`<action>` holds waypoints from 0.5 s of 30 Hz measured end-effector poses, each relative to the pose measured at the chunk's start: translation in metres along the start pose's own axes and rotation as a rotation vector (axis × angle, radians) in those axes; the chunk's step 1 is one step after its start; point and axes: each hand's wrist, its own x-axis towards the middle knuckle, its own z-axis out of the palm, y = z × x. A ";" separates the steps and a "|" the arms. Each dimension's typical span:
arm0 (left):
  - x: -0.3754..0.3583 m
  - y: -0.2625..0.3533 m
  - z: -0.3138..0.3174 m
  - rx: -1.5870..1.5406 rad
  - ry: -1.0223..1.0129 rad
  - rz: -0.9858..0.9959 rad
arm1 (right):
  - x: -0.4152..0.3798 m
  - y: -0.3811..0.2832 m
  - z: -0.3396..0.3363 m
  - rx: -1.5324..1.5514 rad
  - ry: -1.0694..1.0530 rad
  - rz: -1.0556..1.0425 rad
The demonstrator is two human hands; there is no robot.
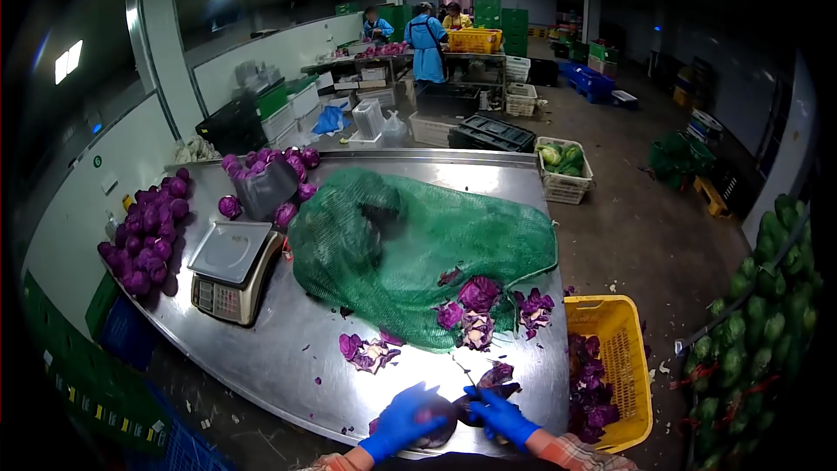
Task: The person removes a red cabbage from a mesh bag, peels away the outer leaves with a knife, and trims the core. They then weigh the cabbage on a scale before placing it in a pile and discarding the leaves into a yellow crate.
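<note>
My left hand [408,421], in a blue glove, is closed round a purple cabbage [438,427] at the table's near edge. My right hand [499,414], also blue-gloved, is closed beside it, with a thin dark object sticking up from its fingers; what this is stays too small to tell. Dark purple leaves [499,375] lie just beyond my right hand. A green mesh bag [436,249] is spread over the steel table [253,366]. Purple cabbage pieces [478,295] rest on its near edge, and a loose trimmed piece [368,353] lies nearer to me.
A scale [231,270] stands at left near piled cabbages [148,235] and a grey container [264,187]. A yellow crate [629,366] of purple leaves stands right of the table. Green vegetables [754,331] are stacked far right. Several people [427,44] stand behind.
</note>
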 end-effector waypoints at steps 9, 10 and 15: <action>-0.008 -0.024 0.038 -0.694 0.215 -0.512 | 0.056 0.046 0.013 0.287 0.137 0.077; -0.002 -0.002 0.024 -0.826 0.162 -0.480 | 0.050 0.030 0.012 0.299 0.130 0.188; 0.008 -0.005 0.023 -0.538 -0.006 -0.441 | 0.026 -0.010 0.001 0.174 0.003 -0.042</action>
